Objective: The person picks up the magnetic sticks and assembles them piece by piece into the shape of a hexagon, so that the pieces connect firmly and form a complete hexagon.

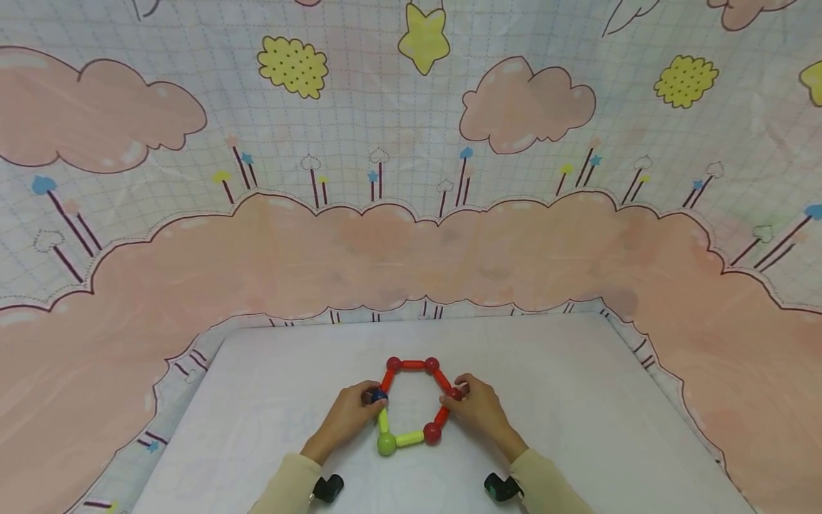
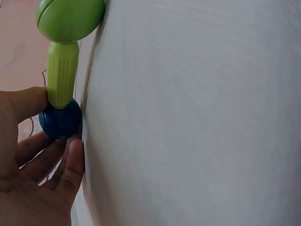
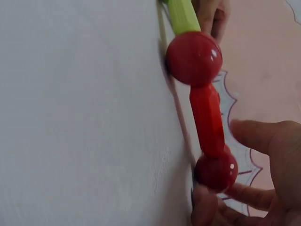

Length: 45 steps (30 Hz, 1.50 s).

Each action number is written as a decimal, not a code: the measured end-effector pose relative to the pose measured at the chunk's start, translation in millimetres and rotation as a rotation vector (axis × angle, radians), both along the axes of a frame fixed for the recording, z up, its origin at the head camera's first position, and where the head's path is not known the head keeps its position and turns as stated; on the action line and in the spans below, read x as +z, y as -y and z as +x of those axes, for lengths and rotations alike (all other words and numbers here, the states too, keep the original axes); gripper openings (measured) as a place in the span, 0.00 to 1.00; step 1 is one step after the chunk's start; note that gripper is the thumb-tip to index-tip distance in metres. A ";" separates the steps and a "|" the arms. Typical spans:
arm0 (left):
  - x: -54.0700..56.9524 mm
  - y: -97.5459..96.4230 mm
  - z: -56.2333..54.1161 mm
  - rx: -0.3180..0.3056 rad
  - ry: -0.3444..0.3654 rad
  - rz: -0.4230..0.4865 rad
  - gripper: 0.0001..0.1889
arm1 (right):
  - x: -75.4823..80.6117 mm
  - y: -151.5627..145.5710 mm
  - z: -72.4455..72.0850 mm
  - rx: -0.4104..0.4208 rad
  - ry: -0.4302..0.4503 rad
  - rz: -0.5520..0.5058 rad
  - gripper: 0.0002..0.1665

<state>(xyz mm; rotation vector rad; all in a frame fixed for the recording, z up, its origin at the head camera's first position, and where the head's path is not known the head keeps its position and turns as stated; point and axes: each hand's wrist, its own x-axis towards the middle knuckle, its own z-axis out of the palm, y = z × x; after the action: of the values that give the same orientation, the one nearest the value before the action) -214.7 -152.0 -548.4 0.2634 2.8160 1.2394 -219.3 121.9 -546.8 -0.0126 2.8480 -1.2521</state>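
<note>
On the white table lies a closed ring of balls joined by rods, a magnetic-style building toy. My left hand [image 1: 349,412] grips the blue ball [image 2: 61,120] at the ring's left corner, thumb on one side and fingers on the other. A yellow-green rod [image 2: 62,75] runs from it to the green ball [image 1: 387,444] nearest me. Across the ring, my right hand [image 1: 478,410] holds the red ball [image 3: 217,170] at the right corner, fingers curled around its far side. From there a red rod [image 3: 208,120] leads to a lower red ball [image 1: 432,433].
The ring's far side has two red balls, left [image 1: 394,364] and right [image 1: 432,365], with a red rod [image 1: 413,365] between them. Black devices [image 1: 329,489] sit at both wrists. A patterned cloth [image 1: 411,257] surrounds the white tabletop [image 1: 546,371].
</note>
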 end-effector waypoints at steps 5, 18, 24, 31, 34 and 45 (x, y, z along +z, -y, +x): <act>-1.6 -1.4 -0.8 0.007 0.027 0.013 0.21 | 2.7 9.5 4.5 -0.001 0.013 0.060 0.36; -2.7 -1.1 0.2 0.009 0.025 0.010 0.22 | 5.9 9.7 9.5 0.033 0.021 -0.018 0.36; -3.9 -1.9 0.3 0.009 0.025 0.009 0.23 | 2.1 10.0 10.1 0.089 -0.004 -0.048 0.26; -3.6 -2.0 0.1 -0.008 -0.019 0.014 0.22 | 0.1 6.2 9.2 0.113 -0.094 -0.045 0.14; -3.0 -2.9 0.1 0.003 -0.012 0.016 0.21 | -0.6 2.5 8.3 0.105 -0.091 -0.052 0.12; 2.4 -5.1 1.0 0.070 -0.020 0.033 0.14 | 1.3 -15.6 6.9 0.066 -0.050 -0.069 0.11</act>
<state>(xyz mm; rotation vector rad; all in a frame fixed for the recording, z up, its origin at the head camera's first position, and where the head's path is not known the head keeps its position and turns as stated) -213.7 -146.9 -546.0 0.1814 2.8475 1.3048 -212.3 137.5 -545.6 -0.1405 2.8192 -1.3544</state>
